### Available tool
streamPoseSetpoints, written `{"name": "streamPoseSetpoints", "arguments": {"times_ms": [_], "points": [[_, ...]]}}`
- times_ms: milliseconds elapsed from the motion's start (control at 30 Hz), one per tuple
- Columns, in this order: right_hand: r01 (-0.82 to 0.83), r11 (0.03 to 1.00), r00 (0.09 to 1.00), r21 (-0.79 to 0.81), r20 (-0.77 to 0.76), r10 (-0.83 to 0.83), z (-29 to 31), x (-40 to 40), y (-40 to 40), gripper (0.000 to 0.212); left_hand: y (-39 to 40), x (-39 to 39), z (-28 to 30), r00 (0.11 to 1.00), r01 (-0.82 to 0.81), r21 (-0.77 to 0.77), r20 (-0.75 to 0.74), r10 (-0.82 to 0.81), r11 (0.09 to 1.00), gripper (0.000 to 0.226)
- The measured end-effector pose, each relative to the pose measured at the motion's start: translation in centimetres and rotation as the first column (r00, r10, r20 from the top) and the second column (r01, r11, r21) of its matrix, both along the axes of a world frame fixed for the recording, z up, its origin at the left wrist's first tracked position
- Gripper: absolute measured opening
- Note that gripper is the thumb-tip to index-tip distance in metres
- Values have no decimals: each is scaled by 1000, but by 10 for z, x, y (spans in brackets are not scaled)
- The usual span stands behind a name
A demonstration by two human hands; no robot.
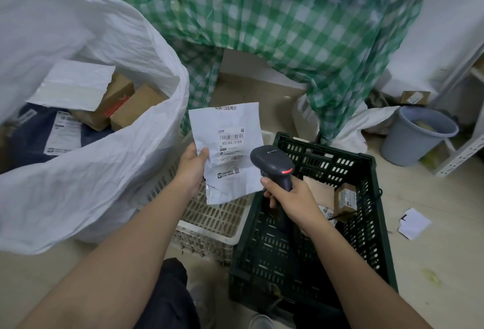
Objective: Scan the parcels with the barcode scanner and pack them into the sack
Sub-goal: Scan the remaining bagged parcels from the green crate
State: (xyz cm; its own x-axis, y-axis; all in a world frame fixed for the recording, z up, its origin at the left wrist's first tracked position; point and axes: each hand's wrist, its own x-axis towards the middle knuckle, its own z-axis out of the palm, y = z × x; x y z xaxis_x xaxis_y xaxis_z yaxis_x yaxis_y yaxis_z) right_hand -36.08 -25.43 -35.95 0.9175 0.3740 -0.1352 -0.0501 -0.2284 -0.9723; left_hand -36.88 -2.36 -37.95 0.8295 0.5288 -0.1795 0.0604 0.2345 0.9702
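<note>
My left hand (192, 165) pinches the left edge of a flat white mailer parcel (230, 124), held upright with its barcode label facing me. My right hand (289, 196) grips the handle of a dark grey barcode scanner (272, 160), whose head points at the parcel's label; a red light glows on its top. The big white sack (125, 161) stands open at the left, with brown boxes (136, 108), a white mailer and a dark blue bag with a label inside. A small brown parcel (347, 197) lies in the dark green crate (366, 229).
A white plastic crate (214, 221) sits between sack and green crate. A table draped in green checked cloth (301, 27) stands behind. A grey bucket (413, 137) and a metal shelf leg are at the right. A scrap of white paper (413, 224) lies on the floor.
</note>
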Motion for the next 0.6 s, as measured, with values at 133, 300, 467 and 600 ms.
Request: {"name": "streamPoseSetpoints", "arguments": {"times_ms": [133,300,467,600], "points": [[153,984,988,87,-1,-153,9,1,5,20,-12,-16,26,1000,-13,81,11,12,997,24],[277,939,957,202,30,-289,41,-2,28,15,-6,-51,81,989,-91,213,132,63,973,25],[195,952,967,237,116,-227,81,-7,70,9,40,-100,154,939,-294,331,277,205,897,17],[72,983,972,171,210,-107,111,-14,118,11,92,-131,199,877,-472,369,287,385,801,46]]}}
